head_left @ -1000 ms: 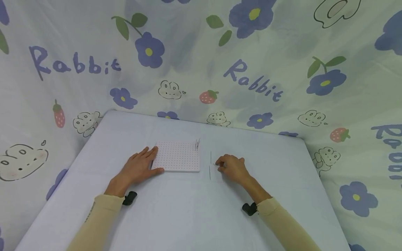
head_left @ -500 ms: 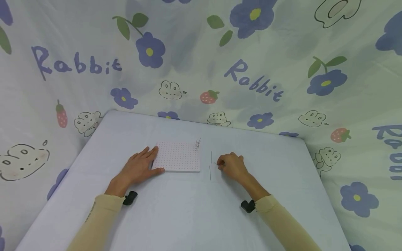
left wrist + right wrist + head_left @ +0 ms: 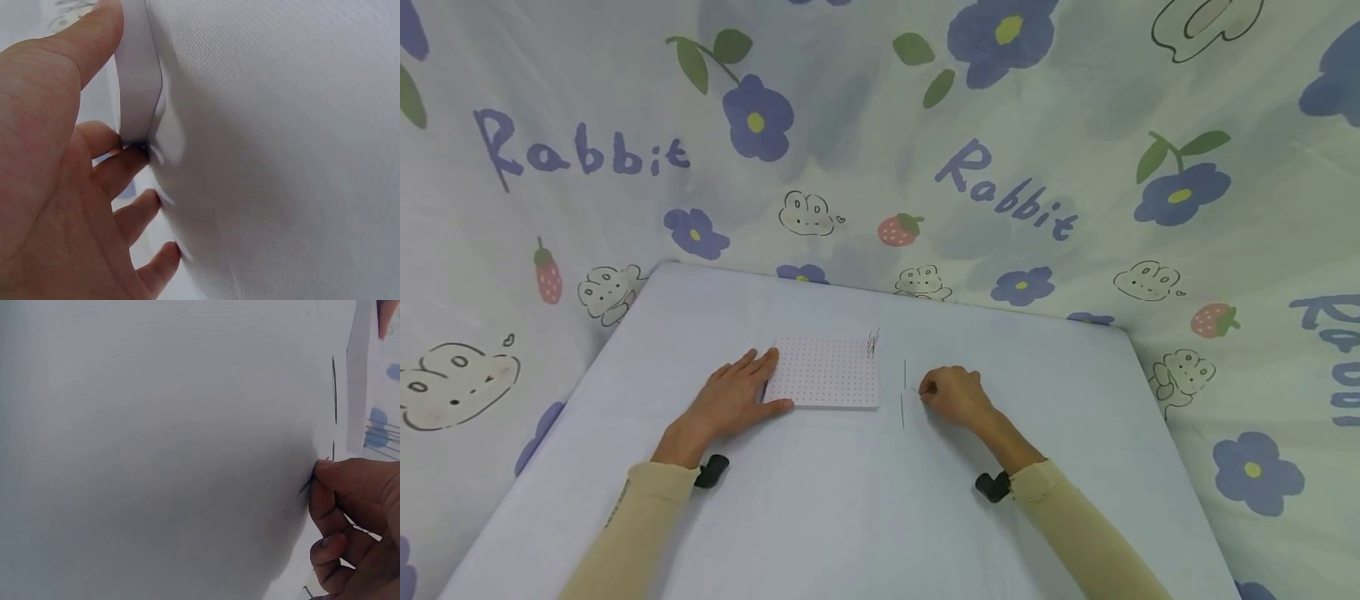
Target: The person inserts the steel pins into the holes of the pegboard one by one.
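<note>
A white board [image 3: 823, 375] with rows of small dots lies on the table, and several thin dark needles [image 3: 872, 343] stand up at its far right corner. My left hand [image 3: 733, 400] rests against the board's left side, thumb along the near edge. Its fingers are spread and fairly straight in the left wrist view, the thumb touching the board's side wall [image 3: 139, 75]. Right of the board, my right hand [image 3: 953, 396] pinches a thin dark needle [image 3: 305, 485] between thumb and forefinger, low over the tabletop. Two more needles lie beside it, one farther [image 3: 905, 374], one nearer [image 3: 902, 412].
A white cloth covers the table [image 3: 835, 517]. Behind it and at both sides hangs a curtain [image 3: 850, 150] printed with flowers and rabbits. A small black device [image 3: 711, 472] sits at the left wrist, another [image 3: 992, 487] at the right.
The right hand's fingers have drawn closer together around the needle, and the hand has shifted very slightly. The left hand, board and loose needles stay where they were.
</note>
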The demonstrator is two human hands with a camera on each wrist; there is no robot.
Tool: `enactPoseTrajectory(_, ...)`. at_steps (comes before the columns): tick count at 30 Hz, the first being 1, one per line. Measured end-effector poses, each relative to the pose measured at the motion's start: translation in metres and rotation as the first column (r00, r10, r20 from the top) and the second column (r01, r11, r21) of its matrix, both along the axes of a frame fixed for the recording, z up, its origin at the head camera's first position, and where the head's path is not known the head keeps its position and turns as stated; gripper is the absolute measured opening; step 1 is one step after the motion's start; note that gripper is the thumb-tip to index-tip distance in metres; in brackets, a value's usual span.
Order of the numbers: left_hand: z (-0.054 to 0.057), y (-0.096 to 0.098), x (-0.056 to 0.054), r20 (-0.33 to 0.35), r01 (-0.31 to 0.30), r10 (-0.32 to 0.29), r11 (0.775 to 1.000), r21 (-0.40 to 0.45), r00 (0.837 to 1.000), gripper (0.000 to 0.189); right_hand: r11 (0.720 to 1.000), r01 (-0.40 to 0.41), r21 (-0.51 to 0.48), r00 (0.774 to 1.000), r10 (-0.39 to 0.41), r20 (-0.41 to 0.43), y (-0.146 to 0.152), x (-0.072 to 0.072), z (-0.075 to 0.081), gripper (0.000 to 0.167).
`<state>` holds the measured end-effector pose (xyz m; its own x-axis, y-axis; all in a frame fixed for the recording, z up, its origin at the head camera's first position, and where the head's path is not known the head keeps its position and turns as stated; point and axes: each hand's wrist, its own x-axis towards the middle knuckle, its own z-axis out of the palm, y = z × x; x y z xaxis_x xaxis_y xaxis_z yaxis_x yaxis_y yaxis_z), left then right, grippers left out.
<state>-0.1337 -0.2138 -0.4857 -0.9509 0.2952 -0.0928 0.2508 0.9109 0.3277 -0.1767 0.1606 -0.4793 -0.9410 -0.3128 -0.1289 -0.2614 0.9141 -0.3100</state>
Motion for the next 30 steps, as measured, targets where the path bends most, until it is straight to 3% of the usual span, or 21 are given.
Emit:
enactPoseTrajectory(10, 0.0031, 0.0008, 0.0003, 0.001, 0.006, -0.006, 1.0, -0.002, 1.0, 0.095, 1.0, 0.012, -0.003, 0.999, -0.012, 0.031, -0.0017, -0.0001, 0.0044, 0.009)
enactPoseTrajectory(30, 0.0035, 0.0003, 0.0016, -0.023, 0.018, -0.018, 1.0, 0.0, 1.0, 0.094, 0.996, -0.062, 0.062, 0.998, 0.064, -0.018, -0.001, 0.0014, 0.0003, 0.015)
